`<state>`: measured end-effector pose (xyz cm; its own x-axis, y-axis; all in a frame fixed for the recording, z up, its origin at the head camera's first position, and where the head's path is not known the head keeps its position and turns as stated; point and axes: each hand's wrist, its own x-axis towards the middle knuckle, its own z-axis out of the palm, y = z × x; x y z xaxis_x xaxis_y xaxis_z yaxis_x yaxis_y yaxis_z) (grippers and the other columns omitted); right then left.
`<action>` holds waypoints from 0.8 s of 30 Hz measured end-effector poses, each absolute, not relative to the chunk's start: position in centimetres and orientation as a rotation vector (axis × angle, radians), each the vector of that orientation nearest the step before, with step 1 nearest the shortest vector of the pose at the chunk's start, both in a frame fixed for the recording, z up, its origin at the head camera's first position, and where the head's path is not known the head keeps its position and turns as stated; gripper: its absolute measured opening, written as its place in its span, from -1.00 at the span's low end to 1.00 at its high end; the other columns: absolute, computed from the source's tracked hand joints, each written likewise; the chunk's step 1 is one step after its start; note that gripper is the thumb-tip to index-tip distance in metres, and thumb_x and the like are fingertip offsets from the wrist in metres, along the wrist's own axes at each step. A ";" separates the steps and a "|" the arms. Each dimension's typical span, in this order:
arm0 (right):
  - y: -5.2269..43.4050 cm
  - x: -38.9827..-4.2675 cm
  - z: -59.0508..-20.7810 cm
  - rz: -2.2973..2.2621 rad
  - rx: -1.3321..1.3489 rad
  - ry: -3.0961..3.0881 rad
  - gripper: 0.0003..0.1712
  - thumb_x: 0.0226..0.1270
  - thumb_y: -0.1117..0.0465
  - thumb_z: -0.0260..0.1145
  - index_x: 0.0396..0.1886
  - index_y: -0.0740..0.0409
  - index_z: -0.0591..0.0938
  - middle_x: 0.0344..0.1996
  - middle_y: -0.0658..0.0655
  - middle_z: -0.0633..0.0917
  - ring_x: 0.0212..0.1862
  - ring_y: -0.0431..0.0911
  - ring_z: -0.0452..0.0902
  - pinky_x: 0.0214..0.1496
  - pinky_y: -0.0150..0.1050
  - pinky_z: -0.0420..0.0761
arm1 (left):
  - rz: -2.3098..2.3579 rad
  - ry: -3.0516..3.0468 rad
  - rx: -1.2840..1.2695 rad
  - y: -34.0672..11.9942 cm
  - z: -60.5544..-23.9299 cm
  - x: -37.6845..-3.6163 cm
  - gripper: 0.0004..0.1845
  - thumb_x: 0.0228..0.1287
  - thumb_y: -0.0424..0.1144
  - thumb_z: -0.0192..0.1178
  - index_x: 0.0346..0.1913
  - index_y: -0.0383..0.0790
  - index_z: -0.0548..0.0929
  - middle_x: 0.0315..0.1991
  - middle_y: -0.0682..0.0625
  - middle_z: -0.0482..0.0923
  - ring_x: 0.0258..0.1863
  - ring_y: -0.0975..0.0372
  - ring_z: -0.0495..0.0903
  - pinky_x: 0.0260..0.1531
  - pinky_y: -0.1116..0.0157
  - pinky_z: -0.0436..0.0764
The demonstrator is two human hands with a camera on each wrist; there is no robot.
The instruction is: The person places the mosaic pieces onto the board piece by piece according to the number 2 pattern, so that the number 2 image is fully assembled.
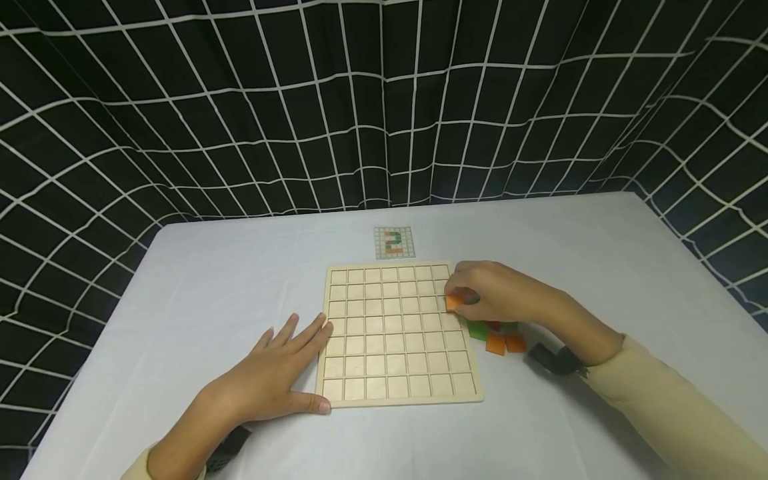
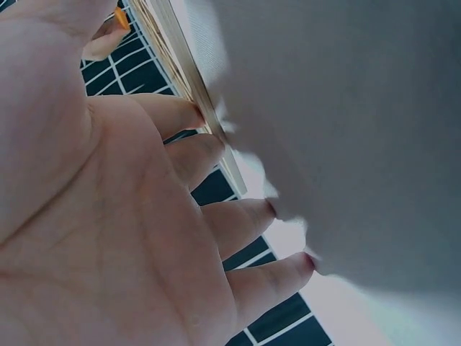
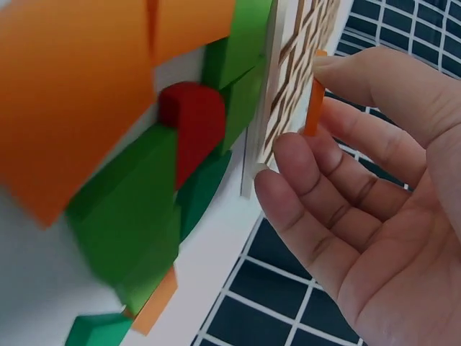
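Pinching an orange tile [image 1: 453, 301] over the board's [image 1: 399, 333] right edge, the right hand [image 1: 492, 293] curls; the left hand [image 1: 282, 373] lies flat, fingers straight, touching the board's left edge on the desk [image 1: 180, 300].

The right hand [image 1: 498, 293] hides most of the orange tile [image 1: 453, 302] it pinches and part of the pile [image 1: 497, 335] beneath; the card [image 1: 394, 242] beyond is too small to read.

Head view: from above, facing forward and down over the table [image 1: 180, 300] toward the checked curtain.
Left wrist view: very near, at the palm.
Right wrist view: very near.
Shared: grid board [image 1: 399, 333] edge [image 2: 180, 79] [image 3: 277, 101].
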<state>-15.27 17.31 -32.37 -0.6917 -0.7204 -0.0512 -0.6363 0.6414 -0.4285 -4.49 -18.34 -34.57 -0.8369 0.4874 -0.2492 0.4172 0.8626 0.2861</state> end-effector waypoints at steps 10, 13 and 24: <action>14.7 -16.4 -33.4 -0.553 -1.225 2.674 -0.89 0.04 0.21 0.29 -0.40 -0.09 0.61 -0.47 -0.09 0.50 -0.39 -0.23 0.35 -0.38 -0.37 0.42 | 0.308 2.726 0.668 -18.5 -34.6 -4.4 0.12 -0.18 0.50 0.00 0.42 -0.01 -0.08 0.41 0.13 -0.23 0.35 -0.02 -0.28 0.18 -0.15 -0.07; 14.0 -16.6 -33.5 -0.559 -1.254 2.678 -0.89 0.03 0.21 0.30 -0.38 -0.06 0.63 -0.45 -0.09 0.51 -0.37 -0.21 0.35 -0.34 -0.35 0.41 | 0.301 2.729 0.678 -18.4 -34.7 -4.4 0.11 -0.17 0.50 -0.01 0.42 0.00 -0.07 0.41 0.13 -0.24 0.35 -0.02 -0.28 0.18 -0.15 -0.06; 11.8 -16.5 -33.7 -0.527 -1.237 2.757 -0.89 0.01 0.27 0.30 -0.41 -0.01 0.62 -0.47 -0.07 0.48 -0.41 -0.22 0.31 -0.39 -0.34 0.38 | 0.288 2.722 0.667 -18.2 -34.6 -4.5 0.11 -0.17 0.50 -0.01 0.42 0.01 -0.07 0.42 0.14 -0.25 0.35 -0.02 -0.28 0.19 -0.14 -0.07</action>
